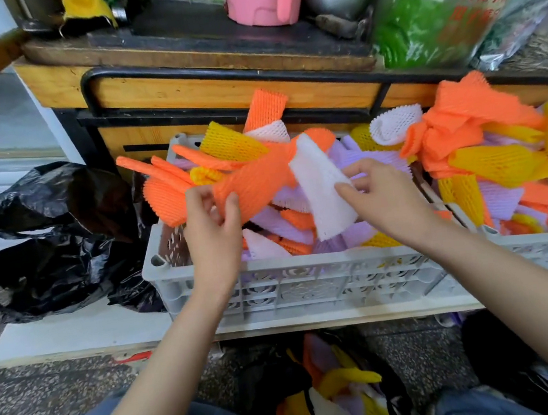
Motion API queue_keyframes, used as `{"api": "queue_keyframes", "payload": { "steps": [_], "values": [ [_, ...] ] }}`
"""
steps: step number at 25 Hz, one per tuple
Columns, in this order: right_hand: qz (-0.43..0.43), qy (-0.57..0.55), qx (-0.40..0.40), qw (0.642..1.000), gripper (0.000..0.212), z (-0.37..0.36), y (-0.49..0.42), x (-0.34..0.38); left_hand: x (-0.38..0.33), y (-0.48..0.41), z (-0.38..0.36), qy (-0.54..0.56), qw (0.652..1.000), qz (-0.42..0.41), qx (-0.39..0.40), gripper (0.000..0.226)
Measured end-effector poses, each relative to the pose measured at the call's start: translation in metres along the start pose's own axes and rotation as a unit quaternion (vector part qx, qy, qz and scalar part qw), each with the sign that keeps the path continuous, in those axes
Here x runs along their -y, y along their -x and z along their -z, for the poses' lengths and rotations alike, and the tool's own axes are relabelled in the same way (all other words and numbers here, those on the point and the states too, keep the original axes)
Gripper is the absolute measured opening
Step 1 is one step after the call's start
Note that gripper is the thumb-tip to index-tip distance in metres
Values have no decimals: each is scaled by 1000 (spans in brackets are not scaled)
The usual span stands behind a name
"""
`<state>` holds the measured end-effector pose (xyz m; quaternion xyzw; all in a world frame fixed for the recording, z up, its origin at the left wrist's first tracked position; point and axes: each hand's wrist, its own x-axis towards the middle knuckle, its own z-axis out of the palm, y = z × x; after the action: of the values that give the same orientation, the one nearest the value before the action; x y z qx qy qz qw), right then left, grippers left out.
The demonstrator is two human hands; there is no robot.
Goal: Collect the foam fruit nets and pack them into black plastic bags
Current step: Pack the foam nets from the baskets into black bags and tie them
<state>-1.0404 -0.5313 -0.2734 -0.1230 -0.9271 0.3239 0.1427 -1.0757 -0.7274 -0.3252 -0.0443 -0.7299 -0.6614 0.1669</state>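
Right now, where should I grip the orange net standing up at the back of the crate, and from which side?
Pinch the orange net by its free top end, from above. It sticks up over the crate's pile; its lower end is hidden behind a white net.

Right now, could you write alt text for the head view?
The left hand grips an orange net and the right hand pinches a white net over a grey crate of coloured foam nets; black bags lie beside and below.

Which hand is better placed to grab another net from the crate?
Probably the right hand: it only pinches one white net, above loose lilac nets. The left hand grips a bulky orange net.
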Motion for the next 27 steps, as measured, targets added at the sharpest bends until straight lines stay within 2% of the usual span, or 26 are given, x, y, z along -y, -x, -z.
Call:
{"api": "queue_keyframes", "payload": {
  "steps": [2, 4, 6, 8, 10, 12, 15, 18, 22, 24, 27],
  "values": [
    [7, -52, 31, 998, 21, -12, 10, 17, -3, 12, -6, 63, 995, 68, 34, 22],
    [31, -91, 48, 994, 26, -22, 16, 33, -3, 19, -8, 104, 985, 85, 108, 38],
    [81, -84, 65, 991, 26, -29, 18, 44, -3, 20, -7, 178, 959, 113, 188, 46],
    [132, -72, 98, 984, 26, -34, 20, 52, -1, 15, 1, 265, 927, 169, 202, 47],
    [195, -70, 137, 969, 28, -41, 21, 59, 4, 7, 13, 289, 924, 185, 170, 43],
    [231, -66, 169, 956, 24, -50, 17, 66, 7, -1, 25, 215, 956, 154, 130, 35],
    [224, -63, 123, 965, 28, -71, -8, 71, 14, -15, 44, 108, 986, 115, 51, 34],
    [176, -7, 89, 980, 53, -98, -48, 72, 19, -29, 67, 13, 995, 92, -27, 20],
    [149, 116, 143, 972, 79, -135, -87, 74, 25, -44, 92, -49, 990, 88, -96, 11],
    [154, 189, 140, 960, 75, -144, -96, 71, 29, -48, 98, -49, 988, 103, -101, 13],
    [165, 250, 98, 949, 47, -145, -102, 70, 30, -50, 100, -36, 989, 113, -91, 15]
  ]
}}
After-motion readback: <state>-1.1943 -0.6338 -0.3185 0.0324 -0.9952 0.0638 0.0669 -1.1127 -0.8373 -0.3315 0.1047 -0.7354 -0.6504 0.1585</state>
